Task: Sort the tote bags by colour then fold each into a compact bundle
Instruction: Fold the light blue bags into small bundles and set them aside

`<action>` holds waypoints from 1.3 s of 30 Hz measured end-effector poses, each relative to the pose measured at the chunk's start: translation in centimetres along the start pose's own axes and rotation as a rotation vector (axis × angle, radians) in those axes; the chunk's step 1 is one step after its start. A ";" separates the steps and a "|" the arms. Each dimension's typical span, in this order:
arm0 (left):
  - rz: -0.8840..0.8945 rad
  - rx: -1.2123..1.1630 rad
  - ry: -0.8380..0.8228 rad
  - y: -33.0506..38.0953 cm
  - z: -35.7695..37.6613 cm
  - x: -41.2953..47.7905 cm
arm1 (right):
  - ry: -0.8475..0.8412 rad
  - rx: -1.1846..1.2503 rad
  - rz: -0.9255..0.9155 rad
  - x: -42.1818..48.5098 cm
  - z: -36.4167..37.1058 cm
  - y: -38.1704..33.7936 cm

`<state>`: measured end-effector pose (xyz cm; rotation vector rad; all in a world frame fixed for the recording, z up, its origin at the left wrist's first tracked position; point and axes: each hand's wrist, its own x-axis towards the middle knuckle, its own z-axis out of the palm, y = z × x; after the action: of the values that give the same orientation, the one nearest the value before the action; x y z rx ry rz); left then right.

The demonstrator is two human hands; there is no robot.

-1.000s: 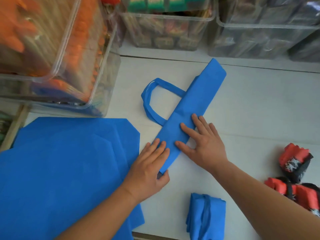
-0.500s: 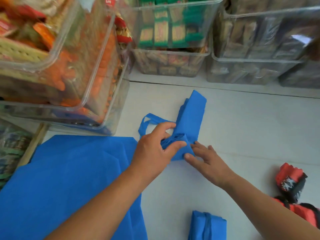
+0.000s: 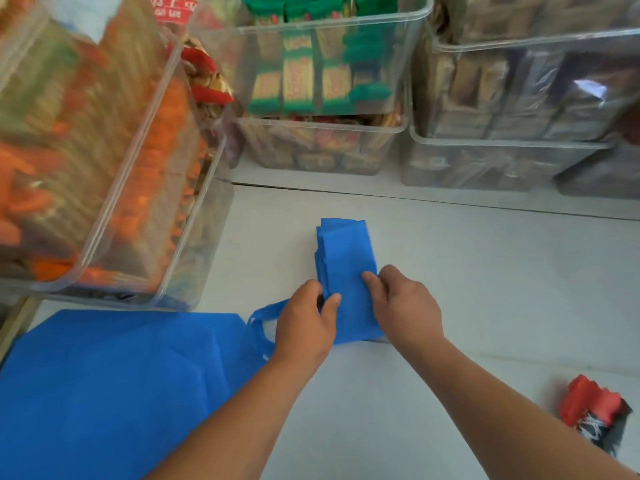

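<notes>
Left grip point(image 3: 304, 320), right grip point(image 3: 405, 306) pinch one folded blue tote point(image 3: 346, 251); one red bundle point(image 3: 588, 407) apart.

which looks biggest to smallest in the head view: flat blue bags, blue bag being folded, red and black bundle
1. flat blue bags, by far
2. blue bag being folded
3. red and black bundle, only a little smaller

the left forearm point(image 3: 225, 420) and right forearm point(image 3: 502, 410), both bare, reach forward and converge, the left hand point(image 3: 306, 323) curled with its thumb laid over the near left edge of the folded blue bag point(image 3: 346, 251), the right hand point(image 3: 407, 306) curled opposite, pinching the right edge.
</notes>
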<state>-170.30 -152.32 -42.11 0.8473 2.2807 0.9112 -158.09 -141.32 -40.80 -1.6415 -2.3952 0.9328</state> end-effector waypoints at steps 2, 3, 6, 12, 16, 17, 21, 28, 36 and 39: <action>-0.024 0.013 0.020 -0.5 0.4 0.7 | -0.054 -0.124 -0.013 2.2 0.0 -0.8; -0.028 0.012 0.015 -0.6 0.6 1.0 | -0.064 -0.172 -0.057 3.4 0.0 -1.1; -0.039 -0.012 -0.011 -1.0 1.1 2.0 | -0.062 -0.165 -0.354 6.7 -0.4 -1.9; 0.251 0.267 0.151 -1.2 0.4 2.5 | -0.049 -0.098 -0.500 11.1 2.2 -0.6; 0.702 0.352 -0.115 -3.3 0.8 1.5 | 0.151 -0.037 -0.548 11.0 4.4 0.5; 0.660 0.341 -0.224 -3.8 0.6 1.3 | 0.158 -0.025 -0.552 11.2 4.5 0.4; 0.665 0.485 -0.377 -4.4 -0.5 1.7 | 0.113 0.062 -0.549 12.1 3.9 -0.2; 0.637 0.493 -0.322 -2.3 -1.6 3.0 | 0.007 0.179 -0.409 12.1 3.0 -1.2; 0.223 0.285 -0.251 1.5 -3.8 5.6 | -0.281 0.655 -0.045 8.3 1.1 -1.7; 0.164 0.334 -0.171 1.9 -2.6 6.6 | -0.371 0.650 -0.070 7.3 0.6 -1.1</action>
<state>-175.70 -147.53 -40.66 1.2213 2.2690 0.5048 -162.28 -135.43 -42.61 -1.2055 -1.9699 1.8797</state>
